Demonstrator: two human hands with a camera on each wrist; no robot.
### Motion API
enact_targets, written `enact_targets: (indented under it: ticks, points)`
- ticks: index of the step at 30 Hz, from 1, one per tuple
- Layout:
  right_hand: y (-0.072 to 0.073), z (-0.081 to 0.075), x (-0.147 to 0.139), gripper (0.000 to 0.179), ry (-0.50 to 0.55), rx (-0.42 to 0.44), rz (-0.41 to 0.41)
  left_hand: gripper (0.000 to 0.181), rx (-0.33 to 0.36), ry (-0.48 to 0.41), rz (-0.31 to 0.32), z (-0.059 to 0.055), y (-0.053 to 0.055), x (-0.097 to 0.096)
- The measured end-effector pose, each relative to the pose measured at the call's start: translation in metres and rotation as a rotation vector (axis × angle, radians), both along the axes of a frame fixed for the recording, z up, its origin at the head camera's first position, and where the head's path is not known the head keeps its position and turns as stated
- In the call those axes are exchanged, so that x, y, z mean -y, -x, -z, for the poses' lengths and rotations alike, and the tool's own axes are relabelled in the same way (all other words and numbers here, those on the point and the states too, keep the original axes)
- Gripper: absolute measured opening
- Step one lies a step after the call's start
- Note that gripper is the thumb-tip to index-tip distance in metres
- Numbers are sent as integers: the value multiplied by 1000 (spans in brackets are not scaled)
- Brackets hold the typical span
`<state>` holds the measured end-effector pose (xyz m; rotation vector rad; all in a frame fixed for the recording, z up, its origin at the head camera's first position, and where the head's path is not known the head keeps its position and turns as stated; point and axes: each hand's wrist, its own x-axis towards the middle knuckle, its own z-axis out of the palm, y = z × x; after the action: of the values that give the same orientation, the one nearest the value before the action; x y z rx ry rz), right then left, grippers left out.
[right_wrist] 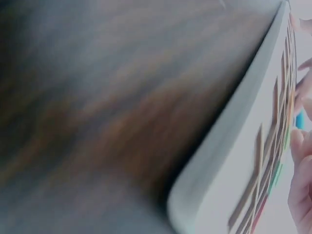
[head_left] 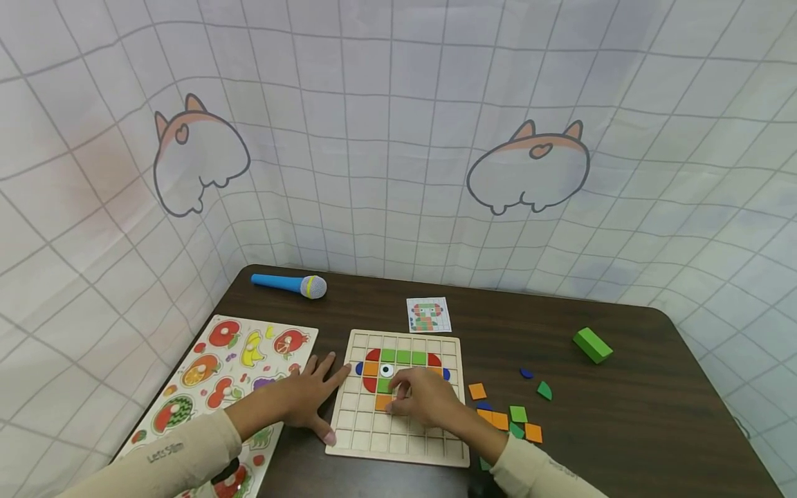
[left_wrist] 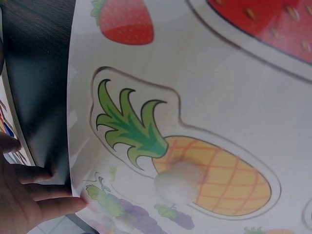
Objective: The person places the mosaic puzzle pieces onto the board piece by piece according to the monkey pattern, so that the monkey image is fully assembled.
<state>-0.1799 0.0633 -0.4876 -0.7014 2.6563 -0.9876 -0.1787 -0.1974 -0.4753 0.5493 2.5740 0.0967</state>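
Note:
A pale wooden grid board [head_left: 398, 443] lies on the table, with red, green, orange and blue tiles set in its cells and a white eye tile [head_left: 387, 371] among them. My right hand [head_left: 426, 395] is over the board, thumb and forefinger curled at the right edge of an orange square tile [head_left: 382, 402] below a green one. Its palm and wrist hide some cells. My left hand [head_left: 311, 395] has its fingers spread, with thumb and fingertips at the board's left edge. In the left wrist view that left hand [left_wrist: 29, 195] shows beside a fruit puzzle.
Loose tiles [head_left: 500, 420] lie right of the board. Behind it is a pattern card [head_left: 428, 315]. The fruit puzzle board [head_left: 208, 408] lies left under my forearm, a toy microphone [head_left: 289, 284] at the back left, a green block [head_left: 592, 345] at the right.

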Motion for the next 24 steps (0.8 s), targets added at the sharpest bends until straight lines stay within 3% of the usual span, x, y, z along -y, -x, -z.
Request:
enact_targets:
  ticks: [10,18,24]
  points:
    - [15,4,-59,19,77,-39,-99,122,4,1,-1,-2,-1,-1]
    - [22,5,-116,21,53,-15,-58,123,4,10,-4,1,0,0]
    - [22,5,-142,24,38,-29,-35,124,4,7,-3,3,1,1]
